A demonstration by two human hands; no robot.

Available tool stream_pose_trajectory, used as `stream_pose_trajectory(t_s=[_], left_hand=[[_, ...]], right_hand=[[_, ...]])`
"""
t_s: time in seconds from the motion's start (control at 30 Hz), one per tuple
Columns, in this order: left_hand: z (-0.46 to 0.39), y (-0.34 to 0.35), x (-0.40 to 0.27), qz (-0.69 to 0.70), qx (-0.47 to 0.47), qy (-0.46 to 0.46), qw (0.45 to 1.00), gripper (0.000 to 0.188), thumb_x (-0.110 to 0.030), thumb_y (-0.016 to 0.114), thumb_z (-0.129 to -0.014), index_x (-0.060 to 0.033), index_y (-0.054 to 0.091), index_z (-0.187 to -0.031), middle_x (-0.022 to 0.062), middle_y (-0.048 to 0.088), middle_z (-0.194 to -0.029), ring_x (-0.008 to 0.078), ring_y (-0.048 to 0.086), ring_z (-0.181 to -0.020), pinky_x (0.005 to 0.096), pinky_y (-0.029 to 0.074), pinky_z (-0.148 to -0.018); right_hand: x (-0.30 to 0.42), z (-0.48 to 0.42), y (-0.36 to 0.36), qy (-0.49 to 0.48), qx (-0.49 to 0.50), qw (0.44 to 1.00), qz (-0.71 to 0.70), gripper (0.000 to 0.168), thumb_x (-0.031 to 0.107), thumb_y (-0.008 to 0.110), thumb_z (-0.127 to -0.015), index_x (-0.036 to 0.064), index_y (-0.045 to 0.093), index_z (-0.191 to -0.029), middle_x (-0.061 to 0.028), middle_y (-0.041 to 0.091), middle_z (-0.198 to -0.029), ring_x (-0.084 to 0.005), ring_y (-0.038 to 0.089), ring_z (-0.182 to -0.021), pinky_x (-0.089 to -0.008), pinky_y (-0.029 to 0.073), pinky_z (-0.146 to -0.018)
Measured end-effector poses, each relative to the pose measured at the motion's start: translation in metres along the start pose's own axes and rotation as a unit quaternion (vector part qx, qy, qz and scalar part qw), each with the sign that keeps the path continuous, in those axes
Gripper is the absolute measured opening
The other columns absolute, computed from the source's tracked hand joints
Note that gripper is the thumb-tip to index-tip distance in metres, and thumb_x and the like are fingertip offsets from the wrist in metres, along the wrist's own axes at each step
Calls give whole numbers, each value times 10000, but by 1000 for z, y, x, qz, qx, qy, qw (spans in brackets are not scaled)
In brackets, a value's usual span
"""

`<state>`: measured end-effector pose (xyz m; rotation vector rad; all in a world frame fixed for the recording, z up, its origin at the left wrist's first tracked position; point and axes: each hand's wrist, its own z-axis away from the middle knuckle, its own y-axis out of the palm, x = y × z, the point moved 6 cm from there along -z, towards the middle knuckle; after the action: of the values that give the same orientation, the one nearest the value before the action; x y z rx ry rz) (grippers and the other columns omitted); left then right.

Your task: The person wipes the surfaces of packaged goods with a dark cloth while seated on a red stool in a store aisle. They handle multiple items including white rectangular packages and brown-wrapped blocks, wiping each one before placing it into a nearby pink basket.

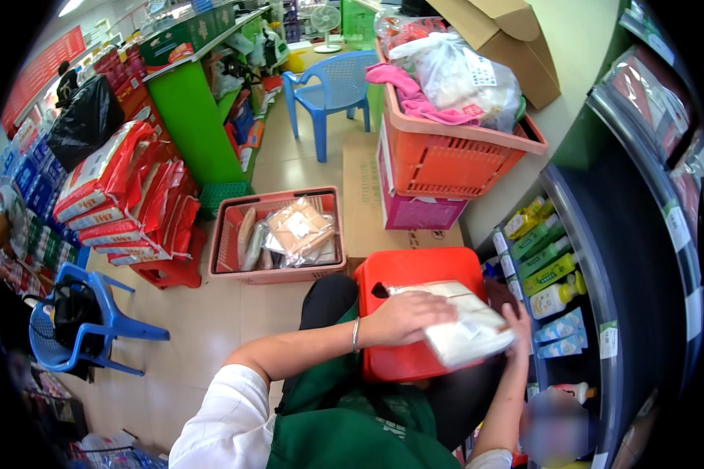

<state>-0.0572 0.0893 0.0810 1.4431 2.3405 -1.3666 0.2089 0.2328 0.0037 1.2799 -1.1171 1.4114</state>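
Observation:
A flat white packet [466,328], seemingly in clear wrap and partly blurred, is between my hands over a red plastic stool [419,267]. My left hand [413,316] lies across its left part, fingers together on top. At its right edge, my right hand [516,331] grips it, with some of the fingers hidden. A dark maroon item [500,296] shows just behind my right hand; what it is I cannot tell. Beyond the stool to the left, a pink plastic basket [277,275] holds several clear-wrapped packets, a tan folded one [298,225] on top.
Shelves with bottles [554,281] and tubes [560,340] run close along my right. An orange basket [446,167], heaped with bags, stands on a magenta box [425,212] ahead. Blue chairs [340,82] and stacked red-and-white sacks [129,205] stand farther off; a person [66,82] is at far left.

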Motion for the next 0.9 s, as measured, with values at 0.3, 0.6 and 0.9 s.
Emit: stream_pose_trajectory(t_s=[0.3,0.6,0.9], left_hand=[[42,1,53,536,-230,-432,688,415,-177,565,-1007,32,461,-1350,142,580,-1298,203,584,-1165,342,508,-963],[77,39,71,473,-132,-462,738,581,90,692,-824,-21,451,-1341,78,586,-1227,182,589,-1111,331,518,-944],[75,40,65,473,-169,-486,715,624,38,687,-866,41,363,-1400,163,547,-1341,249,555,-1220,374,479,-1029]], right_hand=[[73,39,16,-122,-111,973,-162,421,219,635,-960,31,543,-1326,-112,619,-1259,-241,612,-1106,-344,494,-941],[68,79,184,-393,154,823,380,510,136,753,-727,213,644,-1219,-58,570,-1058,-283,536,-1036,-429,432,-848],[24,-53,128,-211,-78,817,531,368,283,713,-830,218,682,-1190,-109,616,-1046,-334,568,-996,-470,473,-830]])
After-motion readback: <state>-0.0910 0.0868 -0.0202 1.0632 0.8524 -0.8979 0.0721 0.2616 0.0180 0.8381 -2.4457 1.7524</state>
